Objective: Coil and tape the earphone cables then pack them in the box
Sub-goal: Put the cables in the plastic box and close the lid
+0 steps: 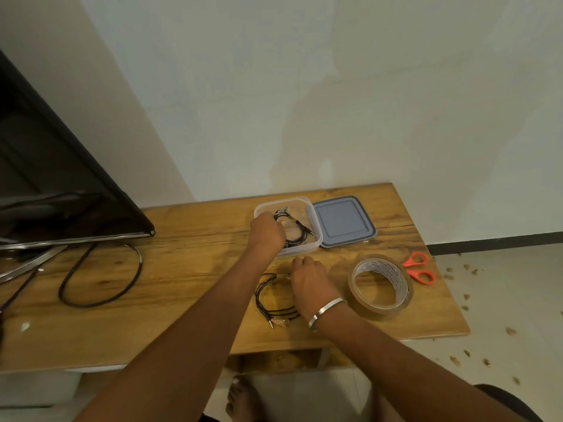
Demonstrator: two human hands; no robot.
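Note:
A clear plastic box [313, 220] stands on the wooden table near the wall. Inside it lies a coiled black earphone cable [300, 234]. My left hand [268, 231] reaches into the box's left side, fingers curled at that cable. A second coiled black earphone cable [269, 295] lies on the table nearer to me. My right hand [307, 280] rests on its right side, fingers closed around the coil's top end. The roll of brown tape [380, 287] sits just right of that hand.
The box's blue-grey lid [344, 223] lies right of the box. Orange-handled scissors [419, 268] sit by the table's right edge. A dark monitor [61, 184] stands at the left with a thick black cable loop [100, 275] in front of it. Scraps litter the floor at right.

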